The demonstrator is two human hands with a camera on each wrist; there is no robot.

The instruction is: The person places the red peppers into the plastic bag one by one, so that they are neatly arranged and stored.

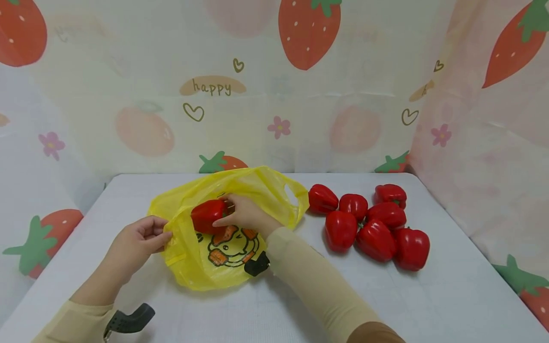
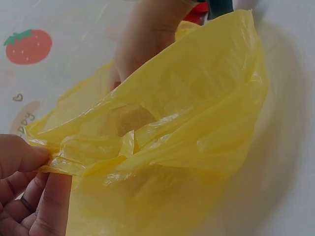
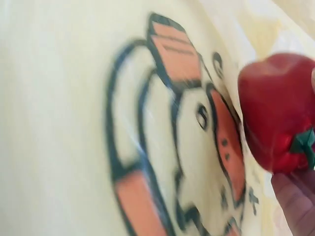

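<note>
One red pepper (image 1: pixel 207 216) in the right fingers (image 1: pixel 235 200), seven more peppers (image 1: pixel 376 240) off to their right, so eight. Plus one yellow bag (image 1: pixel 184 267) between the left fingers (image 1: pixel 153 223).

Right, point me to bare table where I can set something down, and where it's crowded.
Bare table lies right of the right sleeve, this side of the loose peppers. Another patch lies between that sleeve and the left sleeve, this side of the yellow bag. It's crowded where the peppers bunch beside the bag.
</note>
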